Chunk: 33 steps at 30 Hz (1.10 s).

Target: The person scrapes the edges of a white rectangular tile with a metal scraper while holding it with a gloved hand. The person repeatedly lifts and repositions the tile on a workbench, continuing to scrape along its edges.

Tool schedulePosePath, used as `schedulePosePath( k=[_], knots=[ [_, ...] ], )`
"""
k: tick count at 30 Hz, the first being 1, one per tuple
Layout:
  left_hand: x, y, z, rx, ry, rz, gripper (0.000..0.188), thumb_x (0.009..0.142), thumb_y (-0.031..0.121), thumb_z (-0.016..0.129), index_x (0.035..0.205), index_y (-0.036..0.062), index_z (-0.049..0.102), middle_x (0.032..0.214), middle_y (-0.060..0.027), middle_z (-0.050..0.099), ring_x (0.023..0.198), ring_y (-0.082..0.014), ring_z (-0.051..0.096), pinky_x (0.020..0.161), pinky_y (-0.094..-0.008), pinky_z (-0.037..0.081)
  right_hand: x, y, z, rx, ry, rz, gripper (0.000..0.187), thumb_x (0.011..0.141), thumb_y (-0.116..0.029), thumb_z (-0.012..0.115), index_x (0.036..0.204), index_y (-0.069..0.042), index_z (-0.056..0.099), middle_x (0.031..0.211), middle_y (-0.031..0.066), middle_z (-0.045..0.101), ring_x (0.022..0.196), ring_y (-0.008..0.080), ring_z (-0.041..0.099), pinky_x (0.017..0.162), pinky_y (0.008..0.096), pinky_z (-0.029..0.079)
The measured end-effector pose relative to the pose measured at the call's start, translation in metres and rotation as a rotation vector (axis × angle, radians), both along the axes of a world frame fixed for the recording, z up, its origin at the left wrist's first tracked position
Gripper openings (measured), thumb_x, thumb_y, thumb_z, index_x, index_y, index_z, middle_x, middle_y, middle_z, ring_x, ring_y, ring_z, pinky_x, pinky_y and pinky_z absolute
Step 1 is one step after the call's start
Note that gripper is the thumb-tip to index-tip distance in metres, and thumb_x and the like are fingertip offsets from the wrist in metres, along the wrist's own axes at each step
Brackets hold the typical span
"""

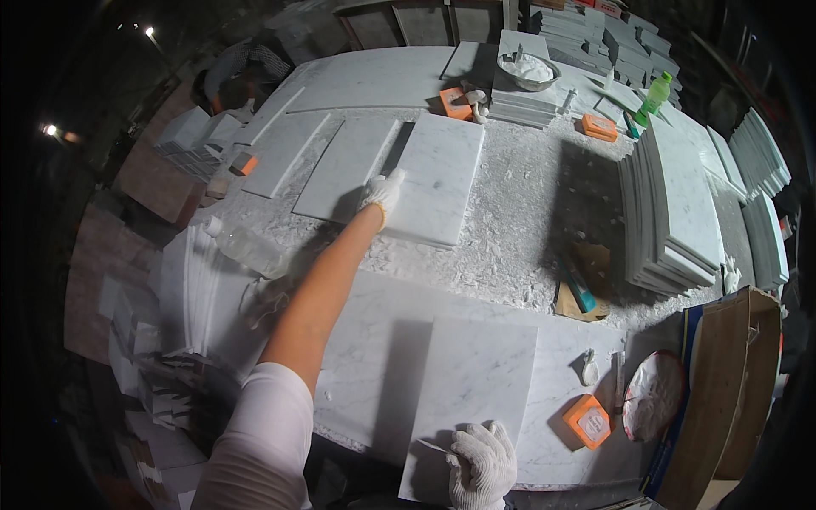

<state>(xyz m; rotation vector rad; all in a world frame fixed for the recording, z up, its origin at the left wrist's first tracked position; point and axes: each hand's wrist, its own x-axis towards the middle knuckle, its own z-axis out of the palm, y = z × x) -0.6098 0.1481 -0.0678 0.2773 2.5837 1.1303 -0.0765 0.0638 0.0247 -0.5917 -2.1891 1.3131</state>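
Observation:
My left hand (384, 191), in a white knitted glove, reaches far across the table and is closed on the left edge of a white marble tile (440, 174). A dark shadow runs along that edge. Close to me, another marble tile (476, 365) lies on a larger veined slab, its near end at the slab's front edge. My right hand (484, 463), gloved too, has its fingers curled over the near right part of this tile; its thumb is hidden. Left of the far tile lies a further pale tile (348, 166).
White dust and chips cover the worktop (510, 204). Upright tiles (667, 204) stand at right, near a cardboard box (722, 382). An orange block (588, 422) and a round dish (653, 395) sit near right. A metal bowl (529, 72) and green bottle (654, 95) stand far back.

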Motion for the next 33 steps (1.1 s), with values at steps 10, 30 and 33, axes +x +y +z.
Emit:
schedulePosePath(
  k=[10, 30, 33],
  knots=[
    [0.009, -0.001, 0.007, 0.007, 0.041, 0.023, 0.083, 0.088, 0.070, 0.061, 0.122, -0.0053, 0.069, 0.128, -0.0293, 0.067, 0.123, -0.0427, 0.063, 0.104, -0.0464, 0.049, -0.001, -0.006, -0.006, -0.013, 0.007, -0.004, 0.029, 0.092, 0.006, 0.064, 0.120, 0.000, 0.065, 0.121, 0.0246, 0.067, 0.119, 0.0413, 0.064, 0.103, 0.0477, 0.050],
    [0.004, 0.008, 0.007, 0.060, 0.075, 0.080, 0.071, 0.091, 0.059, 0.067, 0.120, -0.0064, 0.069, 0.125, -0.0285, 0.069, 0.121, -0.0400, 0.065, 0.099, -0.0461, 0.050, -0.005, 0.017, 0.014, 0.127, -0.040, -0.030, 0.014, 0.076, -0.016, 0.075, 0.087, -0.010, 0.068, 0.096, 0.0055, 0.068, 0.089, 0.0354, 0.061, 0.073, 0.0436, 0.051],
    [0.009, 0.004, 0.017, 0.202, 0.072, 0.093, 0.063, 0.089, 0.053, 0.072, 0.105, -0.0078, 0.071, 0.102, -0.0238, 0.073, 0.095, -0.0321, 0.069, 0.084, -0.0453, 0.053, 0.006, 0.010, 0.004, 0.040, 0.066, -0.123, 0.014, 0.079, -0.016, 0.075, 0.090, -0.010, 0.070, 0.089, 0.0068, 0.068, 0.083, 0.0359, 0.062, 0.073, 0.0441, 0.053]
  ],
)
